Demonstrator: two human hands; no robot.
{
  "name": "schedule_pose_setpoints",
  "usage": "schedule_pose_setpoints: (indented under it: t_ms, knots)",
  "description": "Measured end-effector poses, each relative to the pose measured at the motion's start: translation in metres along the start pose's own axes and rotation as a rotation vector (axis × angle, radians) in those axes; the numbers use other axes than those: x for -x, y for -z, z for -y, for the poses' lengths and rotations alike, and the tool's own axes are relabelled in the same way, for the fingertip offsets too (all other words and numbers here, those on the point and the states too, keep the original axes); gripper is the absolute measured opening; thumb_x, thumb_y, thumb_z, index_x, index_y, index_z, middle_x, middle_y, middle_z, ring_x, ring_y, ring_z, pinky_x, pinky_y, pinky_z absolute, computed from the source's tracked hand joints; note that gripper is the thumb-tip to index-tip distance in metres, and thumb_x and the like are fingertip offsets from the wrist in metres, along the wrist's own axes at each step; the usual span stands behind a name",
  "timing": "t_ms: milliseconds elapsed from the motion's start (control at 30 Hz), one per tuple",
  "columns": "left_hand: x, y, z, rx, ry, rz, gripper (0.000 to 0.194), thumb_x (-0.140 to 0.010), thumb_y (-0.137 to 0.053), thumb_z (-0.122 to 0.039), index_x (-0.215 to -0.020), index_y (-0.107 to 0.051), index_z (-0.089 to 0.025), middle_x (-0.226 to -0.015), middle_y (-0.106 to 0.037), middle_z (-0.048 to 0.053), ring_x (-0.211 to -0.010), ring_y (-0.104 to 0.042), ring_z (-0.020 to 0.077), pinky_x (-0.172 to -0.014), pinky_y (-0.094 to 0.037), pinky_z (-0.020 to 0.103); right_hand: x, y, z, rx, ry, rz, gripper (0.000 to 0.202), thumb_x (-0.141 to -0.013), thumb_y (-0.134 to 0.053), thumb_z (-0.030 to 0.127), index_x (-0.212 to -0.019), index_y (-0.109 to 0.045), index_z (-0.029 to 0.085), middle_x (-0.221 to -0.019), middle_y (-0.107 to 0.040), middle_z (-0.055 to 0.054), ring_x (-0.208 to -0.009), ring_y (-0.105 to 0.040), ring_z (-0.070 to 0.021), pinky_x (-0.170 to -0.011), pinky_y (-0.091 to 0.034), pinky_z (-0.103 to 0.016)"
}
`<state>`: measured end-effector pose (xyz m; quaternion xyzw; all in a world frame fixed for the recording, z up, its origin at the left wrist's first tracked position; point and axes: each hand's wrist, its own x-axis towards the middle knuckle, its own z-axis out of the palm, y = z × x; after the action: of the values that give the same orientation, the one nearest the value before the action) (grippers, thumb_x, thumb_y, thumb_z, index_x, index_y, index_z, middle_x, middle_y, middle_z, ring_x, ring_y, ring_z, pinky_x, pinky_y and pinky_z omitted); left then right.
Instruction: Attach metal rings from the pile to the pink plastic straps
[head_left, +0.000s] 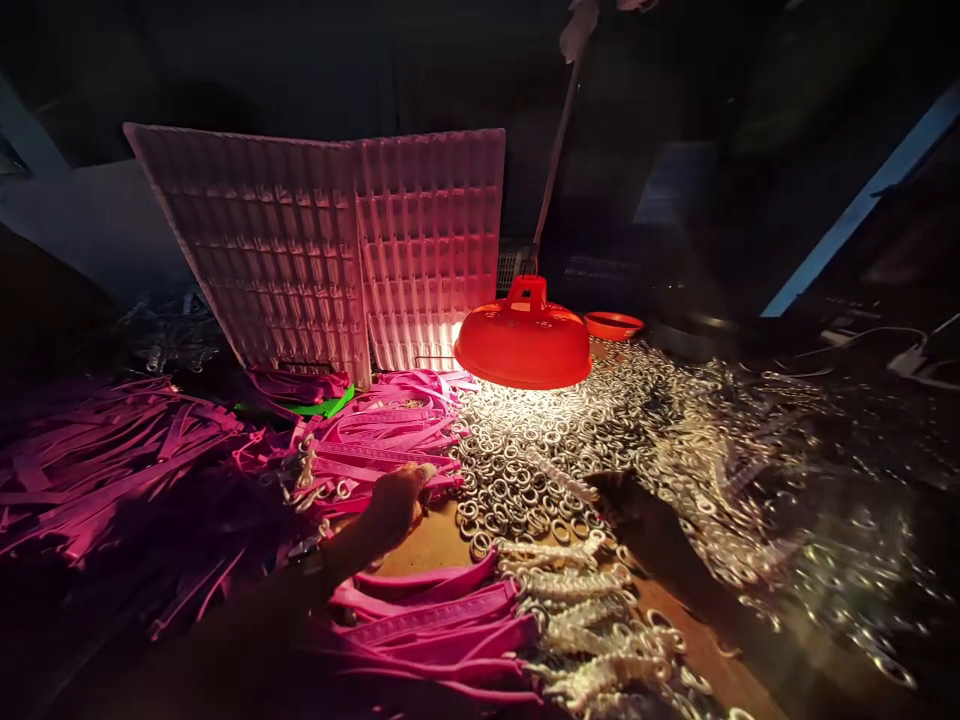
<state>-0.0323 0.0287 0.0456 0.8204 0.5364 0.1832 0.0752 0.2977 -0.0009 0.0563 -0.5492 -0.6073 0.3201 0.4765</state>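
My left hand (401, 497) is closed, its fingertips pinched at a pink strap (445, 482) at the edge of a pile of pink straps. Much of this hand is in shadow. My right hand (626, 500) is dark and closed on the end of a pale ridged strip (559, 474), above a heap of metal rings (517, 490). In front of me several pink straps (442, 615) lie side by side. Pale ridged pieces with rings (577, 620) sit at their right ends.
A red lamp (525, 345) hangs low over the rings. Behind stand two ribbed plastic trays (427, 240), leaning upright. More pink straps (112, 450) are heaped at left, near a green piece (326, 404). A red round dish (613, 325) is behind the lamp. Clear plastic bags (862, 590) lie at right.
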Motion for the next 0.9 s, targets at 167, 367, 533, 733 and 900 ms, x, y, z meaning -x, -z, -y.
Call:
schedule_pose_setpoints:
  t_ms: [167, 367, 533, 733, 900]
  knots:
    - [0.015, -0.013, -0.038, 0.640, 0.113, 0.143, 0.019, -0.081, -0.040, -0.021, -0.083, -0.058, -0.017, -0.076, -0.058, 0.004, -0.068, -0.051, 0.0139, -0.058, -0.039, 0.023, 0.006, -0.107, 0.010, -0.532, -0.281, 0.310, 0.050, -0.081, -0.041, 0.063, -0.073, -0.057, 0.016, -0.053, -0.043, 0.002, -0.044, -0.039, -0.0084, -0.045, -0.038, -0.024]
    - [0.020, -0.024, -0.022, 0.999, 0.410, 0.526, 0.031, -0.075, -0.048, -0.044, -0.072, -0.056, -0.015, -0.046, -0.038, -0.006, -0.039, -0.029, 0.0060, -0.038, -0.024, 0.020, -0.035, -0.122, -0.008, 0.101, 0.194, 0.477, 0.017, -0.077, -0.055, 0.029, -0.070, -0.060, 0.014, -0.059, -0.053, 0.003, -0.052, -0.046, -0.0075, -0.048, -0.039, -0.017]
    - [0.024, 0.010, -0.001, 1.068, 0.761, 0.572, 0.025, -0.063, -0.058, -0.038, -0.069, -0.057, -0.014, -0.047, -0.045, -0.004, -0.039, -0.035, 0.0067, -0.037, -0.027, 0.019, -0.118, -0.098, -0.037, 0.415, 0.223, 0.170, 0.022, -0.078, -0.043, 0.012, -0.090, -0.061, 0.013, -0.082, -0.061, -0.007, -0.071, -0.052, -0.0135, -0.066, -0.041, -0.024]
    - [0.041, 0.005, 0.008, 1.302, 0.975, 0.501, 0.032, -0.061, -0.061, -0.046, -0.067, -0.049, -0.018, -0.060, -0.058, 0.003, -0.051, -0.053, 0.0126, -0.047, -0.039, 0.021, -0.185, -0.105, -0.050, 0.612, 0.130, 0.121, 0.024, -0.075, -0.045, 0.013, -0.091, -0.063, 0.016, -0.080, -0.061, -0.009, -0.075, -0.053, -0.0185, -0.072, -0.037, -0.030]
    - [0.025, -0.041, 0.021, 1.242, 0.921, 0.398, 0.036, -0.063, -0.062, -0.050, -0.071, -0.050, -0.017, -0.052, -0.050, -0.001, -0.046, -0.047, 0.0102, -0.045, -0.036, 0.021, -0.199, -0.129, -0.048, 0.618, 0.080, 0.194, 0.026, -0.069, -0.049, 0.007, -0.082, -0.066, 0.022, -0.082, -0.062, -0.013, -0.083, -0.055, -0.0221, -0.076, -0.035, -0.032]
